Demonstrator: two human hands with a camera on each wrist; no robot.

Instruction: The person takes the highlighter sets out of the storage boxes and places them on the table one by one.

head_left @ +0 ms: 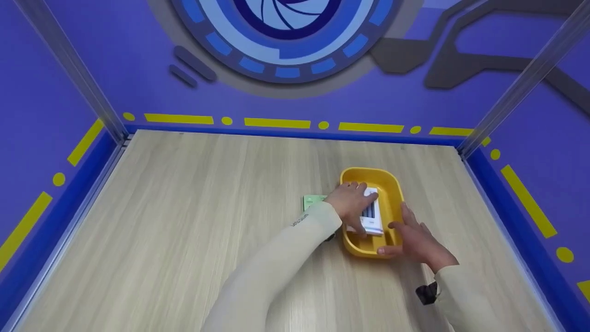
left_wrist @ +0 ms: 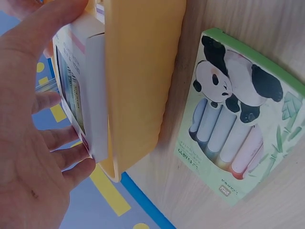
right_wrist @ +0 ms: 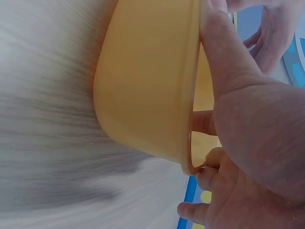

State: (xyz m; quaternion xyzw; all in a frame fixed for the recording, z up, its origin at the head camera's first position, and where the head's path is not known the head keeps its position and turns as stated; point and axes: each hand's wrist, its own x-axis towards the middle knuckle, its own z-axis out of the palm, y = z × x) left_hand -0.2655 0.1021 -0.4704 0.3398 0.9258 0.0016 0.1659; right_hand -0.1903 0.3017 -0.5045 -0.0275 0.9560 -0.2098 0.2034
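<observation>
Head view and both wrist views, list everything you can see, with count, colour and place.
Tub: 1, yellow, on the table
White box: 1, white, at the tub's opening
Panda box: 1, green, on the table left of the tub
Table: 1, pale wood, under everything
Walls: 3, purple-blue with yellow marks, back and sides
Posts: 2, grey, back corners
Wrist gadgets: 2, black, at the wrists, left one mostly hidden
Sleeves: 2, cream, on the arms
Hands: 2, bare, left hand holding the white box, right hand gripping the tub's rim
</observation>
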